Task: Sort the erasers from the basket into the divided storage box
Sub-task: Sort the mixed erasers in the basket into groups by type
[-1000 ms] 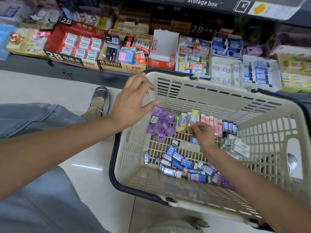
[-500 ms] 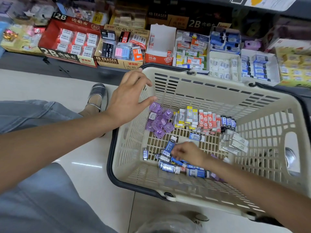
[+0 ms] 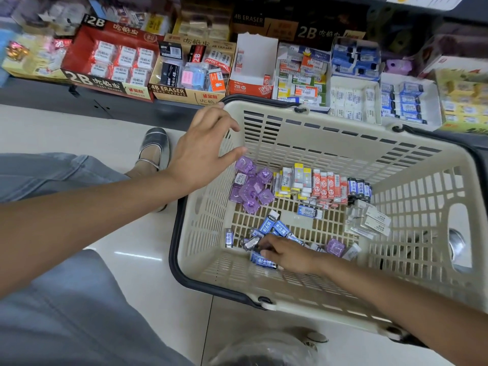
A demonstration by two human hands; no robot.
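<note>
Blue-wrapped erasers [image 3: 274, 228] lie heaped on the slatted floor of a cream plastic shopping basket [image 3: 412, 165], in the near part of it, their long axes pointing every which way. The person's right hand [image 3: 289, 256] is down among them, its fingers [image 3: 264, 247] curled over the heap's near-left end and touching the wrappers; whether they have closed on one eraser cannot be told through the blur. The left hand [image 3: 200, 154] hovers at the basket's far-left corner, above the rim, fingers spread and loosely bent, holding nothing. The right hand is thus much the nearer to the blue pile, which lies directly under it and runs away from the fingertips toward the basket's middle. Elsewhere on the basket floor, toward its far wall, sit a cluster of purple cube-shaped erasers [image 3: 250, 186] at left, then upright rows of yellow-and-white erasers [image 3: 295, 180], red-and-white erasers [image 3: 328, 187] and dark blue erasers [image 3: 359, 188]; white-sleeved erasers [image 3: 369, 223] lie toward the right wall, and one stray purple eraser [image 3: 334, 247] rests just right of the working wrist. Beyond the basket's far rim, a low shelf carries the white divided storage box [image 3: 355, 97] beside open cartons of 2B and 4B erasers [image 3: 113, 64]. Judged from here, lifting a blue eraser to the box means clearing the basket's high far wall [image 3: 317, 136].
</note>
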